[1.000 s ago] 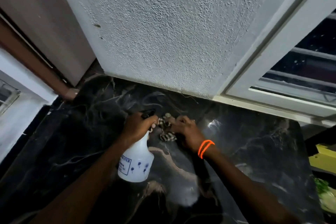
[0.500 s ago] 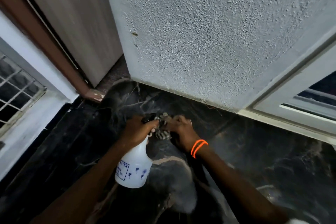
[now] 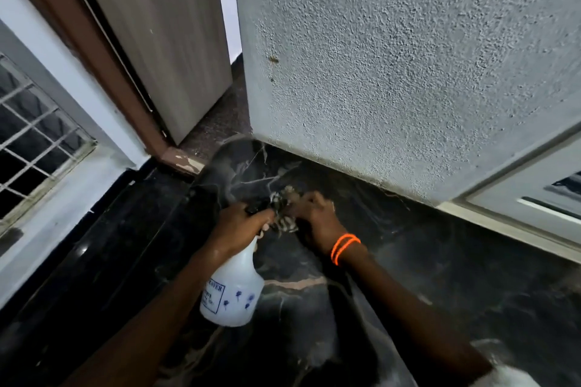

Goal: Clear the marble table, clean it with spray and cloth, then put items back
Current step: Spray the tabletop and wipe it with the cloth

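My left hand (image 3: 239,225) grips the black trigger head of a white spray bottle (image 3: 232,292), whose body hangs down over the black marble table (image 3: 440,276). Right beside it, my right hand (image 3: 317,221), with orange bands on the wrist, holds a crumpled striped cloth (image 3: 283,214) down on the marble near the wall. The nozzle sits right at the cloth. Most of the cloth is hidden by my fingers.
A rough white wall (image 3: 393,72) rises straight behind the table. A white window frame (image 3: 518,207) runs along the right. To the left are a brown door frame (image 3: 125,94), a grey door (image 3: 163,41) and a barred window (image 3: 34,141).
The view has swung left, bringing the door and barred window into sight. Both hands keep the same hold, with cloth and bottle close to the table's back left corner.
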